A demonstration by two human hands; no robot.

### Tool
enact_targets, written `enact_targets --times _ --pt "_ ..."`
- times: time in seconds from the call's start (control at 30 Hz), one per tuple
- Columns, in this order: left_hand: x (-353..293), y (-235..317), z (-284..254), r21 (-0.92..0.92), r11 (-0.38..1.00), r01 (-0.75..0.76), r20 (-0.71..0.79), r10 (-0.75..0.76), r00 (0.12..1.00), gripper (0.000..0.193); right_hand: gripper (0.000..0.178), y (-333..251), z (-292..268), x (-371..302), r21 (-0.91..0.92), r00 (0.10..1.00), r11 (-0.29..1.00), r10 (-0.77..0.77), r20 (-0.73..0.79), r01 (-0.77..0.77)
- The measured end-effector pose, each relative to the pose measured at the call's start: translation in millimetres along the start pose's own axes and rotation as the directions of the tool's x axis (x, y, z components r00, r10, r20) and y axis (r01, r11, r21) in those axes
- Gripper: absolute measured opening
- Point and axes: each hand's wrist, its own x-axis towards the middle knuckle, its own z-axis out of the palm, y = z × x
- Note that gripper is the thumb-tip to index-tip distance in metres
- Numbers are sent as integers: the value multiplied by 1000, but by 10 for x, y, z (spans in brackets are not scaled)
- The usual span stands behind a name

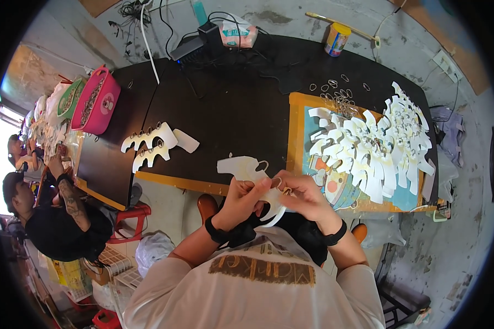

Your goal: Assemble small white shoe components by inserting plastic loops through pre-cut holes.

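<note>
Through the head camera I look down on a dark counter [230, 118] and two bare hands at its near edge. The left hand [241, 202] pinches a white piece [239, 165] between thumb and fingers; the piece spans the counter's edge, tilted, a curved metal ring [263, 165] at its right end. The right hand [307, 198] has its fingers curled beside a small brass-coloured part [287, 191]; I cannot tell whether they close on it.

Handling: I judge the white piece to be light, thin and fairly stiff, likely to crease at its narrow parts and perhaps a little slippery. I would take hold of the broad flat body, leaving the ringed end free. The rings look hard, smooth and springy, best pinched at the sides.

Counts: one white piece clearly distinct in the hold, though further white loops hang between the hands and I cannot say if they belong to it. At left, two toothed white clusters [158, 138] with rings and one plain strip [187, 140]. At right, one large pile [365, 143] of ringed white pieces, too overlapped to count, on one patterned mat [405, 199]. Behind it lies one ring heap [341, 103], about five strays around it. One pink basket [111, 113]; one yellow can [338, 39].
</note>
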Motion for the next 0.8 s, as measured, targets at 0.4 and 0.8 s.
enact_targets --times 0.4,0.8 --pt "-110 -146 27 -368 916 159 -4 -172 985 27 8 302 96 -92 307 988 951 86 -126 -44" --pt "50 -341 -196 -227 969 98 167 -60 984 110 12 16 -6 -89 -331 993 941 27 -111 -63"
